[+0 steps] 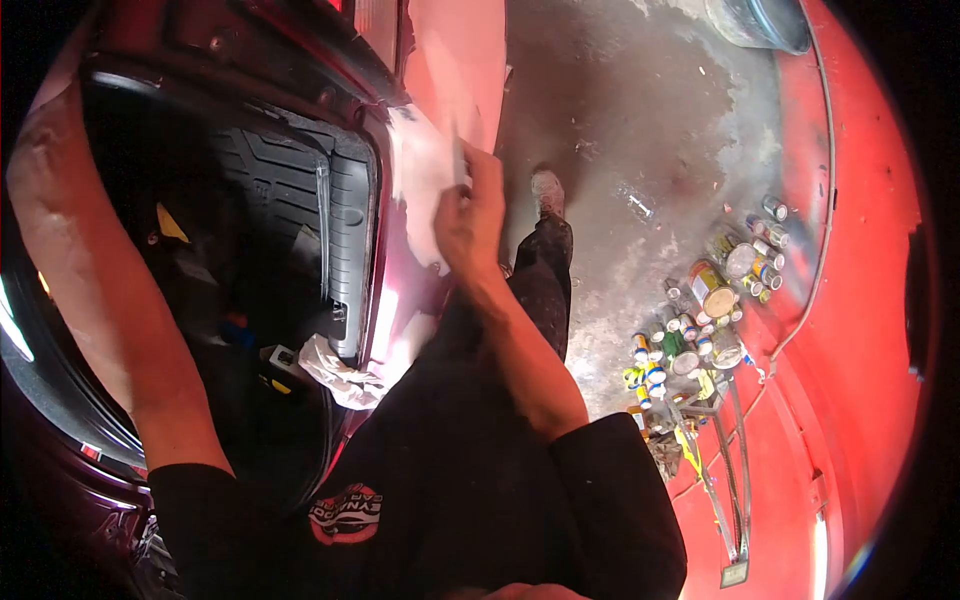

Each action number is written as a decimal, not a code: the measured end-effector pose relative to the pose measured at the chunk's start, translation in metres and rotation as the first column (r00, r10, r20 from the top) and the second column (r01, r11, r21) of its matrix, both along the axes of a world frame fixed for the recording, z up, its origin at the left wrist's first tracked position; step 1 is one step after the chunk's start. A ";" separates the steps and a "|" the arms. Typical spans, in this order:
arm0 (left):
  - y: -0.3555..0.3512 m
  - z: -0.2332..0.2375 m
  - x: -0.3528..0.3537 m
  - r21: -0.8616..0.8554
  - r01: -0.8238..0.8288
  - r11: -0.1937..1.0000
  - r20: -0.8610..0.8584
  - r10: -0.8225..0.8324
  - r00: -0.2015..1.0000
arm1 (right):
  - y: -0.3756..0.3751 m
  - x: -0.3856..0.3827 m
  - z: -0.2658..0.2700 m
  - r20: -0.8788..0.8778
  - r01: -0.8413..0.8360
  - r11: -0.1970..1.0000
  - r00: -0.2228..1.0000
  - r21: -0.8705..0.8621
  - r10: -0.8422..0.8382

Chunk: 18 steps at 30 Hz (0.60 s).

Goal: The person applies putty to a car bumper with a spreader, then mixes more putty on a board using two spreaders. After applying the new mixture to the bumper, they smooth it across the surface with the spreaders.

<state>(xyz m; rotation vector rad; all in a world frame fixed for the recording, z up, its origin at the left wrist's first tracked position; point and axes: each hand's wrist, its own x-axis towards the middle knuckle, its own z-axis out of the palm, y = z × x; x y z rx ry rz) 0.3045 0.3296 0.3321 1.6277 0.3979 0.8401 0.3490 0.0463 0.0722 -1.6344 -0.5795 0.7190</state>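
My right hand [470, 215] is at the rear corner of a dark red car body [395, 290], over a pale, filler-like patch [420, 165]. Its fingers are closed round a small, flat grey thing [461, 165], blurred and partly hidden by the fingers. My left arm reaches up along the left side of the open trunk, and its hand lies outside the visible picture. A crumpled white cloth [340, 375] rests on the trunk's edge, below the ribbed black sill trim [350, 210].
Several cans [712, 290] and bottles stand on the concrete floor [640, 150] at the right, beside a red surface [860, 250]. A hose or cable [829, 180] runs along it. A bucket-like container [760, 22] is at the top right. Metal bars [735, 480] lie lower right.
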 end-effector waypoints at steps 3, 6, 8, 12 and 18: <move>-0.006 0.008 0.014 -0.007 0.060 0.998 0.050 -0.059 0.997 | -0.047 0.018 -0.014 -0.265 0.003 0.998 0.964 -0.058 -0.019; -0.008 0.018 0.031 -0.046 0.134 0.990 0.148 -0.126 0.981 | -0.096 0.044 -0.012 -0.546 0.045 0.994 0.833 -0.104 -0.095; 0.006 0.024 0.030 -0.108 0.095 0.990 0.166 -0.076 0.983 | -0.128 0.058 -0.024 -0.605 0.084 0.982 0.777 -0.172 -0.172; -0.036 0.031 0.013 -0.343 -0.150 0.927 0.058 0.180 0.982 | -0.165 0.086 -0.005 -0.653 0.222 0.966 0.714 -0.134 -0.254; -0.174 -0.091 -0.143 0.488 -0.119 0.865 -0.536 0.404 0.741 | -0.197 0.102 0.035 -0.612 0.179 0.980 0.767 -0.085 -0.193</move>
